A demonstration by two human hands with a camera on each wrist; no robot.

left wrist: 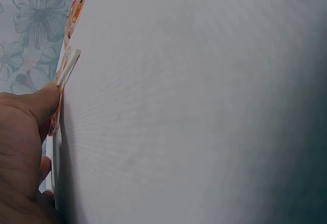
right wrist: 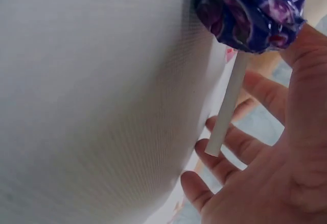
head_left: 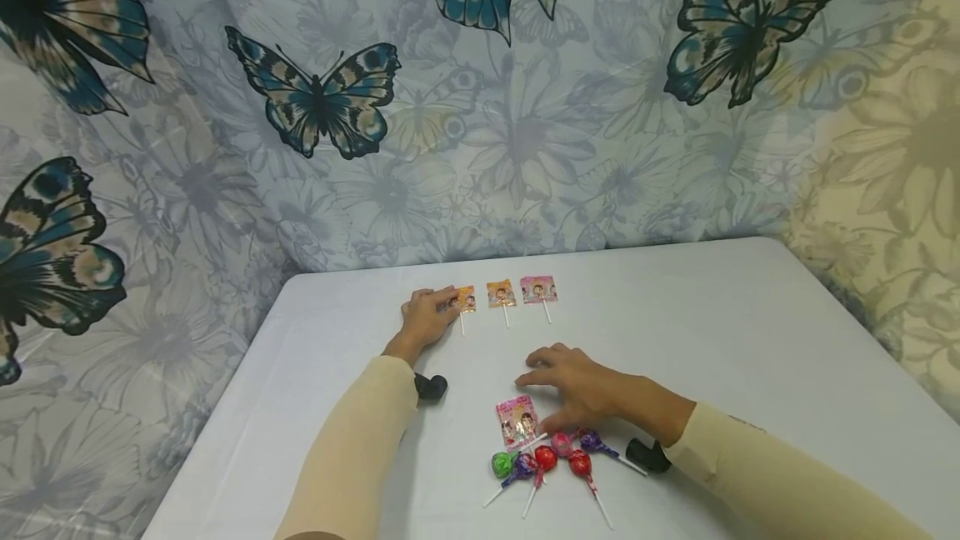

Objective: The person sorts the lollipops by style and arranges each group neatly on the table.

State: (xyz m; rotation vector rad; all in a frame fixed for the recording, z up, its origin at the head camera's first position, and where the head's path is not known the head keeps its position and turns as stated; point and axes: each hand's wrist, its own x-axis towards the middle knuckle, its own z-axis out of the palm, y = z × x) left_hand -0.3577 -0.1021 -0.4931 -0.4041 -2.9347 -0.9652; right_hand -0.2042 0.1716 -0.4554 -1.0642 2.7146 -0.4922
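Near the table's far edge my left hand (head_left: 427, 317) pinches a flat lollipop in an orange wrapper (head_left: 468, 299), its white stick pointing toward me. In the left wrist view the thumb (left wrist: 47, 101) lies against that wrapper. To its right lie another orange-wrapped lollipop (head_left: 501, 293) and a pink-wrapped one (head_left: 538, 289). My right hand (head_left: 577, 383) hovers with fingers spread, its thumb by a pink-wrapped flat lollipop (head_left: 517, 421). Below are round lollipops: green (head_left: 502, 464), purple (head_left: 524, 465), red (head_left: 545, 458), pink (head_left: 562, 443). A purple lollipop (right wrist: 250, 15) looms in the right wrist view.
Another red lollipop (head_left: 581, 463) lies at the pile's right. All rest on a white table (head_left: 712, 340), with a butterfly-and-flower-patterned cloth (head_left: 525, 148) behind it. Black wrist devices, one on the left (head_left: 431, 387) and one on the right (head_left: 648, 455), sit at the sleeves.
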